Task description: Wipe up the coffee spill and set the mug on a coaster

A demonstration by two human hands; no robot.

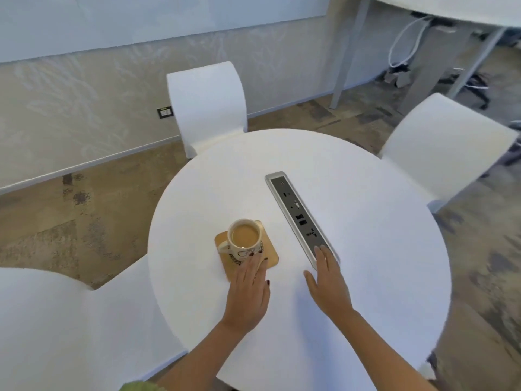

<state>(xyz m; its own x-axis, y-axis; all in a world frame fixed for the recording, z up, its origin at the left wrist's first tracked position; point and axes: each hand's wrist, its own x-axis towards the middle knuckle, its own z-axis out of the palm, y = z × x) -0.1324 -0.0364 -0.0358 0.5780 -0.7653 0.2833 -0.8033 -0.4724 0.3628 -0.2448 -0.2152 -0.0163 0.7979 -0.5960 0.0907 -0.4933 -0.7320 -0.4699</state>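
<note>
Mug: I see the mug (244,239) standing upright on the coaster (269,256), full of milky brown coffee, its handle pointing toward the left edge of the view. It is white with a dark pattern on its near side.
Coaster: a square tan one, lying flat on the left part of the surface; the mug sits on its far half, and its near corner is covered by my left hand.
Left hand: my left hand (248,289) lies flat, palm down, fingers stretched and close together. The fingertips (255,253) reach the near side of the mug's base and seem to touch it, though I cannot tell for sure. It grips nothing.
Right hand: my right hand (328,280) is also flat and spread, palm down, with nothing in it. Its fingertips rest over the near end of the socket strip (298,215).
Surface: the round white surface (366,263) looks clean from here; I can make out no brown stain on it.
Socket strip: a long grey panel set into the surface, running from the far middle toward my right hand, just to the right of the coaster and apart from it.
Chairs: one white chair (208,105) at the far side, another white chair (445,145) at the right, and a third white chair (70,328) close by on my left.
Floor: patterned beige and grey carpet (98,215).
</note>
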